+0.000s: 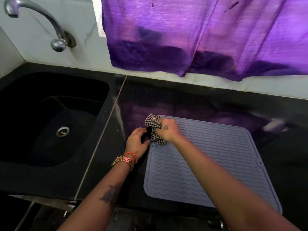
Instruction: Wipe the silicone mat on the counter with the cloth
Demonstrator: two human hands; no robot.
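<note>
A glossy black counter (191, 104) is carrying a grey ribbed silicone mat (208, 157), which is lying flat under the right hand (166, 130) and just right of the left hand (136, 142). The left hand's fingers are resting on the bare counter beside the mat's edge.

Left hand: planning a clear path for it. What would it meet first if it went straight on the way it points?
Likely the checkered cloth gripped by the right hand, just ahead of the left hand; depth is unclear.

Grey wavy-ribbed mat (208, 157); black-white checked cloth (154, 129); purple curtain (200, 34).
</note>
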